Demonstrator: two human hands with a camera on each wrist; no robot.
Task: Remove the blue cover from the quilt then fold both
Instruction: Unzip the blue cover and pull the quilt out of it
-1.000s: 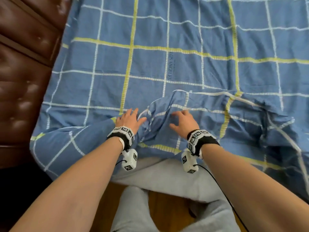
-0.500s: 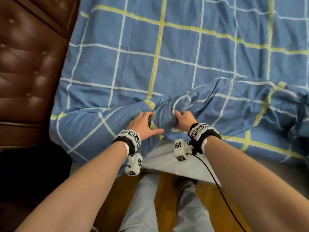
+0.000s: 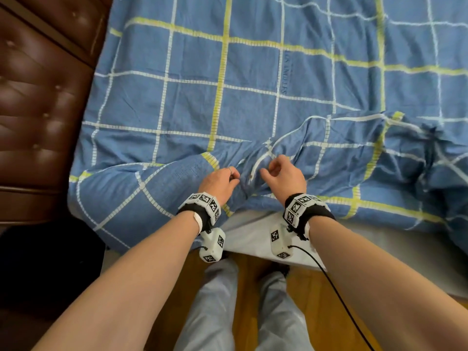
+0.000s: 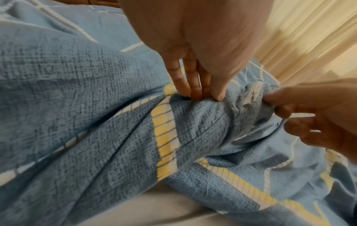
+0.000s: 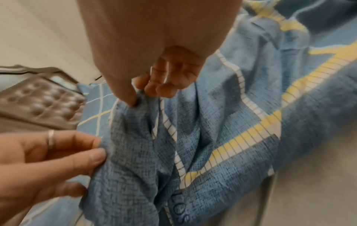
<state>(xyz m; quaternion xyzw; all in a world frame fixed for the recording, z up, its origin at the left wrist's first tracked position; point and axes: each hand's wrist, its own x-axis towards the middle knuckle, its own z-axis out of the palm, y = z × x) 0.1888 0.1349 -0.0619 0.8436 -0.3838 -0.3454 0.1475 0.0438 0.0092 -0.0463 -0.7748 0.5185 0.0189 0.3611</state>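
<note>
Both hands (image 3: pixel 220 182) (image 3: pixel 283 177) now pinch the bunched blue cover (image 3: pixel 253 79) near its edge.
You've stopped patting flat; your fingers close either side of the zip (image 3: pixel 254 171), ready to open.

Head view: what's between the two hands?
A bunched ridge of the blue cover with a pale strip, between left hand and right hand; clearest in head view.

so a second ago both hands were lying flat on the blue cover (image 3: pixel 253 102); now the left hand (image 3: pixel 219 183) and right hand (image 3: pixel 285 176) have closed in and pinch a bunched ridge of it between them; that near edge got more gathered up
</note>
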